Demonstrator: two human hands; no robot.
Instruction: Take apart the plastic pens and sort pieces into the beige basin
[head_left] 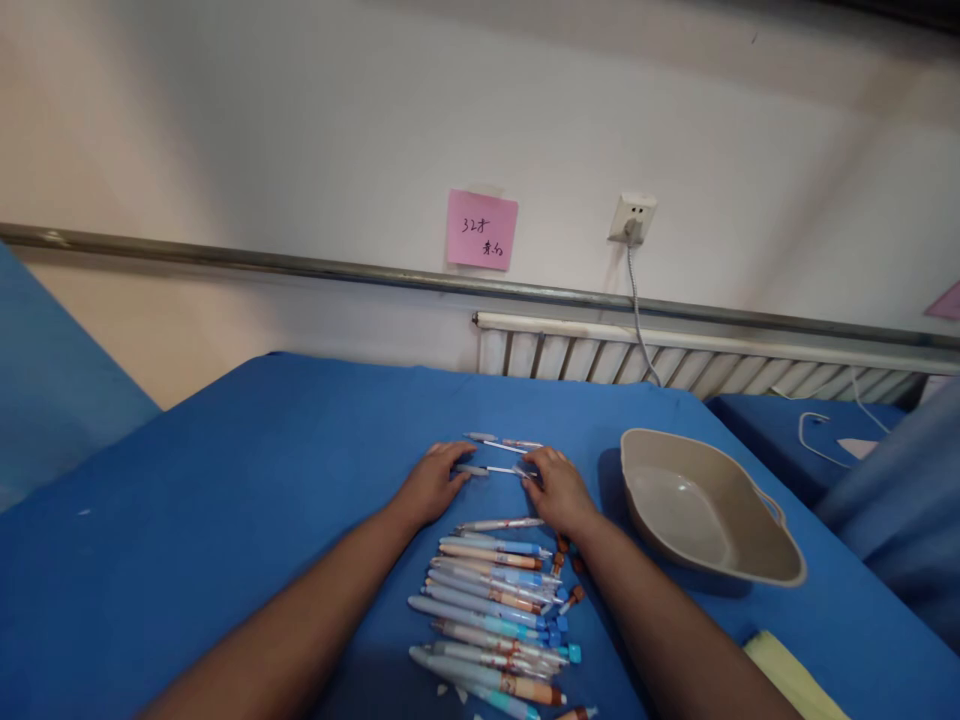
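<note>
Our left hand (431, 487) and right hand (559, 492) each pinch one end of the thin pen (493, 469); uneven pull risks bending it.

— Where are the pens (491, 610)?
— On the counter (225, 480), ranked one behind another between the forearms.
— And behind them?
— A single pen (491, 469) lies crosswise, with the left hand (431, 485) at its left end and the right hand (559, 490) at its right. Pen parts (499, 443) lie just behind.
— Right of that?
— A basin (675, 510), with a cloth (795, 675) before it. The radiator (675, 360) stands behind the counter, with a socket (634, 217) and a note (481, 229) above it.
</note>
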